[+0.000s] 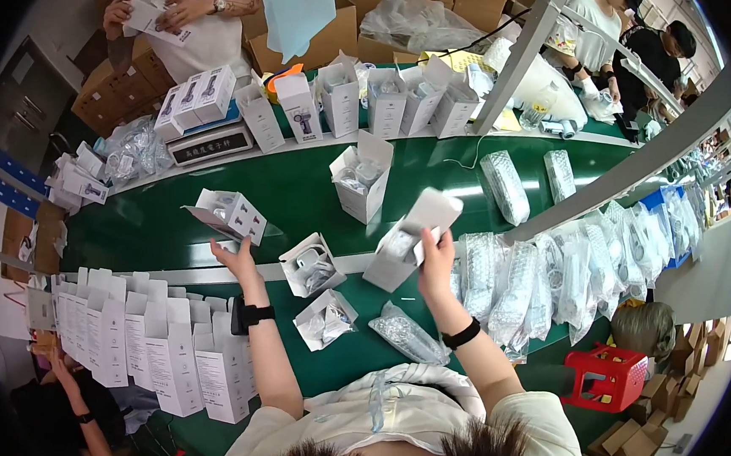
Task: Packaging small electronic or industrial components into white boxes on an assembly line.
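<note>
My right hand (437,263) grips an open white box (392,268) by its side and raised flap; a clear-wrapped item sits inside. Stretched fingers of my left hand (234,261) lie against the near side of another open white box (229,214) on the green surface, also holding a wrapped item. Between my hands stand two more open boxes, one (312,265) with a pale grey device and a nearer one (325,320) with a plastic-wrapped item. A bubble-wrapped packet (409,334) rests close to my right forearm. Farther off is another filled box (362,177).
Rows of upright white boxes (154,340) stand at left. Many bubble-wrapped packets (540,278) line the right side. A slanting metal post (632,175) crosses the right. Opposite, a person (186,12) holds a flat white carton. A red stool (605,376) stands lower right.
</note>
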The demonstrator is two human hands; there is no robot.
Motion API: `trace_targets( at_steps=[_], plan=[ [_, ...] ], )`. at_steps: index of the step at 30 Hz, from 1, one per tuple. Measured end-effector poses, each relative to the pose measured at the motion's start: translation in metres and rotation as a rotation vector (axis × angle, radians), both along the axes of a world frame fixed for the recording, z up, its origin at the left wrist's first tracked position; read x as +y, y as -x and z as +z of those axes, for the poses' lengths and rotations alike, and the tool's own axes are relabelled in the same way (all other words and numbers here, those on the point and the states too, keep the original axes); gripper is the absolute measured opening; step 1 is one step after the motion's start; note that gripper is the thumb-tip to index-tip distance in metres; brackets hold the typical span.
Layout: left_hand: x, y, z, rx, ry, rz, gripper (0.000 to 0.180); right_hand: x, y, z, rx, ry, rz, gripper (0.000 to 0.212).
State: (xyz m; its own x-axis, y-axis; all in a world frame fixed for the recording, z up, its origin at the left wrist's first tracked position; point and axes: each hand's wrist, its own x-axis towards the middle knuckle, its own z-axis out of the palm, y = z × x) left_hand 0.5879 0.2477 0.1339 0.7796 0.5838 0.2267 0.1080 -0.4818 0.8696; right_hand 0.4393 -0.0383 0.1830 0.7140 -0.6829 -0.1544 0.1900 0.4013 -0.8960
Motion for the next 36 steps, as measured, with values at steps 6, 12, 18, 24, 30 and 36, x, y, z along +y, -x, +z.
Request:
trace_targets(
  at_steps=[6, 12, 18, 24, 30, 36],
  plan=[
    [-0.035, 0.071, 0.055, -0.046, 0.850, -1.029, 0.043, -0.080, -0.076, 0.000, -0.117, 0.137, -0.253, 0.029],
    [-0.050, 0.073, 0.047, 0.078, 0.645, -0.906, 0.025, -0.093, -0.095, -0.046, 0.136, 0.510, -0.308, 0.047],
    [-0.036, 0.037, 0.054, -0.192, 1.039, -0.342, 0.017, 0.008, -0.020, -0.008, -0.181, 0.467, 0.576, 0.078],
    [-0.039, -0.035, 0.040, -0.381, 0.911, -0.234, 0.027, 0.072, 0.012, -0.009, -0.146, 0.737, 1.298, 0.104],
    [-0.045, -0.012, 0.036, -0.253, 0.676, -0.234, 0.038, 0.051, 0.018, -0.001, 0.061, 0.712, 0.956, 0.102],
    [-0.036, 0.112, 0.018, 0.046, 0.617, -0.356, 0.039, -0.036, -0.017, 0.014, 0.101, 0.440, 0.064, 0.100]
  ],
)
